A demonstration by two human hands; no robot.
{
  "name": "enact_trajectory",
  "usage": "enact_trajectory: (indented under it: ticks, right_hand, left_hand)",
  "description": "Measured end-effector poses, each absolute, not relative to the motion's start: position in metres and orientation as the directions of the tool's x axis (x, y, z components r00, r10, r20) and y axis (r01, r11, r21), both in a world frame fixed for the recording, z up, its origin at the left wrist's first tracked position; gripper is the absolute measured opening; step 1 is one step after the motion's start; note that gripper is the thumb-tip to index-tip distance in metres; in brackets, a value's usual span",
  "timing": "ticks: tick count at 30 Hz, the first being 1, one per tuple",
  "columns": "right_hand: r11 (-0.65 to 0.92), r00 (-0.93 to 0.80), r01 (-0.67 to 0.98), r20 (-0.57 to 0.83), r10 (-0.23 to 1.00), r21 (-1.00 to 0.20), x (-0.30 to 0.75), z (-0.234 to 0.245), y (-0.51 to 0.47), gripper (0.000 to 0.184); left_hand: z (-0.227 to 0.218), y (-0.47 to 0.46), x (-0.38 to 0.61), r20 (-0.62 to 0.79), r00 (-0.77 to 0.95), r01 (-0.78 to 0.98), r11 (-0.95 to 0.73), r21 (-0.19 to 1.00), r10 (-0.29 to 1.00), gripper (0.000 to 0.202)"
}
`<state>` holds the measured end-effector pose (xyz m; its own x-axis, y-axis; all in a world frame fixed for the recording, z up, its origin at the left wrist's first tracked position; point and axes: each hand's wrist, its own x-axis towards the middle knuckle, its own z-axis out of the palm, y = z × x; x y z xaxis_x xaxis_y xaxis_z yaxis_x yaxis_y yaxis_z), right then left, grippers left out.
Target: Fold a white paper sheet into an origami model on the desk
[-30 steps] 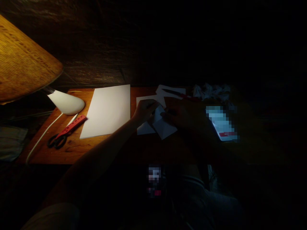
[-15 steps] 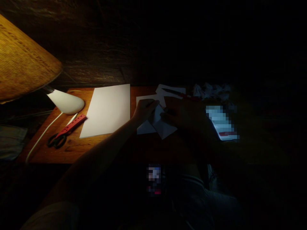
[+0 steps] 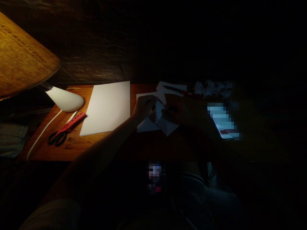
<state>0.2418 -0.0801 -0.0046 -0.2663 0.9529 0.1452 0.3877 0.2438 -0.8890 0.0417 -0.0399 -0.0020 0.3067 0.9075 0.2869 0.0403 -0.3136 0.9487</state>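
Observation:
A folded piece of white paper (image 3: 164,123) lies on the wooden table (image 3: 79,145) in dim light. My left hand (image 3: 143,108) grips its upper left part with fingers curled round it. My right hand (image 3: 178,112) is in deep shadow on the paper's right side, fingers closed on the paper's edge. A flat white sheet (image 3: 145,126) lies under the folded piece.
A stack of white paper (image 3: 107,107) lies left of my hands. Scissors with a red sheath (image 3: 66,127) and a white lamp base (image 3: 64,99) with its cord sit at the left. A lit phone (image 3: 223,121), crumpled paper (image 3: 213,88) and more sheets (image 3: 172,89) lie right and behind.
Both hands stay on the folded paper with only small finger shifts. The view has tilted slightly, so everything sits a little higher in the frame.

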Motion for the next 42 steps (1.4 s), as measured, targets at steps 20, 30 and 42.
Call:
enact_trajectory:
  ticks: [20, 30, 42]
  right_hand:
    - [0.267, -0.271, 0.391, 0.166, 0.948, -0.881, 0.239, 0.009, -0.088, 0.021]
    - [0.246, -0.227, 0.343, 0.174, 0.958, -0.906, 0.239, -0.001, -0.083, 0.036]
    - [0.258, -0.143, 0.357, 0.22, 0.965, -0.898, 0.238, 0.001, -0.081, 0.033]
  left_hand:
    - [-0.001, -0.04, 0.046, 0.138, 0.255, -0.026, -0.136, 0.99, 0.957, 0.037]
    - [-0.005, -0.04, 0.044, 0.141, 0.267, 0.036, -0.156, 0.987, 0.953, 0.04]
    - [-0.002, -0.043, 0.047, 0.051, 0.34, 0.057, -0.075, 0.996, 0.939, 0.043]
